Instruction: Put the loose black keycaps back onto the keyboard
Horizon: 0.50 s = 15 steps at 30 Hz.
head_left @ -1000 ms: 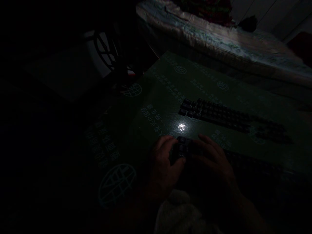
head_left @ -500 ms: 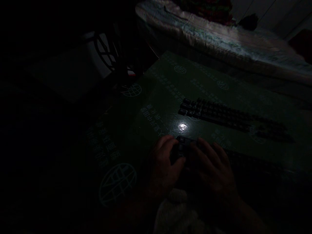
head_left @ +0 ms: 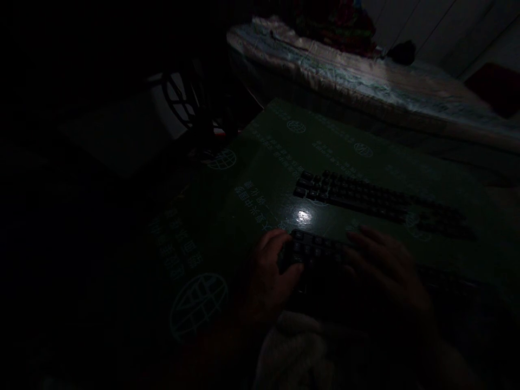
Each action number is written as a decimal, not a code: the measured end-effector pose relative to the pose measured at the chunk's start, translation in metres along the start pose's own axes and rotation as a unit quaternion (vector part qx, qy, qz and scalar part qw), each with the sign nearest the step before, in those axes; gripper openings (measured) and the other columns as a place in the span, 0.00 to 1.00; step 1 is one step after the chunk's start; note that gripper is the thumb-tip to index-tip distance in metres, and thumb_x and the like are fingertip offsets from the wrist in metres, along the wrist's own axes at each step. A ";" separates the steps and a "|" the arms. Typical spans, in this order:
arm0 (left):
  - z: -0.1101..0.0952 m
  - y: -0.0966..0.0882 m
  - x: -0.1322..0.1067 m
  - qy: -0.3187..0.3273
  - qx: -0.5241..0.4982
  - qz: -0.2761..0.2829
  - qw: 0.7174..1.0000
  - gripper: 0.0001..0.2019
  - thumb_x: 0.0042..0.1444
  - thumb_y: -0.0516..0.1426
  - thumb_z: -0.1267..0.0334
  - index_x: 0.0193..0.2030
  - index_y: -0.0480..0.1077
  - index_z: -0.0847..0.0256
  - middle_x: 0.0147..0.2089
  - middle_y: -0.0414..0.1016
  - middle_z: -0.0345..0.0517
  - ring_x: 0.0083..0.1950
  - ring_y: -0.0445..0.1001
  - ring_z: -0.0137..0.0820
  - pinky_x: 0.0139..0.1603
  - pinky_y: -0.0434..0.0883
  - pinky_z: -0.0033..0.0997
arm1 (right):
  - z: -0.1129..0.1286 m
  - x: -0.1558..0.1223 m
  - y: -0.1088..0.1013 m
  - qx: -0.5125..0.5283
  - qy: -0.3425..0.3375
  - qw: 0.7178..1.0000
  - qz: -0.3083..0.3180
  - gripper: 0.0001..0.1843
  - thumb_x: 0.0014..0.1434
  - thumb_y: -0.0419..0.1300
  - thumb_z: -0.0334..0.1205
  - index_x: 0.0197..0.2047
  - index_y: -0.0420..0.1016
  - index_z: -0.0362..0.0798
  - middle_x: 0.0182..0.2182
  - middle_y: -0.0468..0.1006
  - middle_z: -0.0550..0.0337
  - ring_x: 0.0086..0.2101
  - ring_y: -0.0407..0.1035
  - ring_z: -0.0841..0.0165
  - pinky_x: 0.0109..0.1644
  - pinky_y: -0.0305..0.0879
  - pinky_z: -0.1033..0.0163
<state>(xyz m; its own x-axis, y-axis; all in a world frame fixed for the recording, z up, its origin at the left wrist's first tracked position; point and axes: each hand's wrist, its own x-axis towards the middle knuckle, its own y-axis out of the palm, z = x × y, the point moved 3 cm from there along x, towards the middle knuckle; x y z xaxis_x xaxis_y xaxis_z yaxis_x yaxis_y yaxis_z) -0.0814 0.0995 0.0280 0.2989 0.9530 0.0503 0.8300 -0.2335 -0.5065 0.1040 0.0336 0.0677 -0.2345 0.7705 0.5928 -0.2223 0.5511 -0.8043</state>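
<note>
Fingers [head_left: 273,238] of the left hand [head_left: 266,279] curled round the near-left end of a black keyboard [head_left: 307,251], thumb on the near side, gripping it. Fingers of the right hand [head_left: 400,273] stretched out and slightly parted over the keyboard's keys; hand a little blurred, cannot tell whether the tips touch. Light very poor.

Largest first. Bed [head_left: 345,81] with rumpled pale sheet, well beyond both sets of fingers. Green desk [head_left: 260,162] under and all around them. Heap of dark red and green cloth [head_left: 337,24] on the bed, far ahead of the fingers. Spoked wheel [head_left: 175,102], dark, far ahead and left of the left fingers. Pale cloth [head_left: 294,346] on the near side, below the fingers. Keyboard lies beneath the fingers, running out to the right past the right hand, where it fades into shadow. Rows of black keys [head_left: 365,196] on the desk just beyond the fingers, roughly parallel to the keyboard, printing showing through gaps. White globe print [head_left: 199,306], left of the left fingers. Smallest: bright glare spot [head_left: 303,216], just ahead of the left fingertips.
</note>
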 end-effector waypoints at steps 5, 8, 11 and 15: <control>-0.004 -0.004 0.001 -0.007 0.013 0.032 0.999 0.23 0.48 0.57 0.68 0.53 0.66 0.61 0.58 0.66 0.51 0.57 0.68 0.38 0.57 0.68 0.41 | -0.064 -0.003 -0.011 -0.004 0.058 0.998 0.008 0.14 0.64 0.52 0.47 0.41 0.77 0.51 0.40 0.79 0.53 0.39 0.76 0.61 0.38 0.74 0.56; -0.008 -0.003 0.003 0.011 0.040 0.043 0.998 0.24 0.49 0.57 0.67 0.55 0.65 0.62 0.58 0.66 0.52 0.57 0.67 0.39 0.58 0.67 0.43 | -0.080 0.001 -0.010 0.033 0.051 0.997 0.056 0.16 0.64 0.52 0.48 0.39 0.78 0.49 0.37 0.80 0.52 0.34 0.76 0.63 0.32 0.74 0.60; -0.007 0.003 0.004 0.038 0.082 0.039 0.995 0.27 0.50 0.57 0.65 0.59 0.61 0.61 0.60 0.65 0.53 0.61 0.65 0.43 0.60 0.66 0.48 | -0.088 0.016 -0.007 0.044 0.060 0.996 0.046 0.16 0.63 0.53 0.48 0.36 0.78 0.48 0.35 0.80 0.52 0.33 0.76 0.63 0.31 0.74 0.60; 0.004 0.016 0.004 0.047 0.113 0.001 0.992 0.27 0.51 0.56 0.64 0.59 0.62 0.60 0.61 0.65 0.55 0.62 0.64 0.45 0.60 0.66 0.52 | -0.106 0.048 0.008 0.049 0.077 0.992 0.083 0.14 0.62 0.53 0.44 0.36 0.79 0.48 0.38 0.80 0.52 0.35 0.75 0.63 0.37 0.73 0.59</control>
<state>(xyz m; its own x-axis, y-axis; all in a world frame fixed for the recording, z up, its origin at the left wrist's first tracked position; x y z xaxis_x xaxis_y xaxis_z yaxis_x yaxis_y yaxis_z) -0.0693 0.1006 0.0166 0.3515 0.9278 0.1251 0.7057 -0.1748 -0.6866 0.1909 0.1089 0.0852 -0.1304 0.8921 0.4327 -0.2852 0.3842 -0.8781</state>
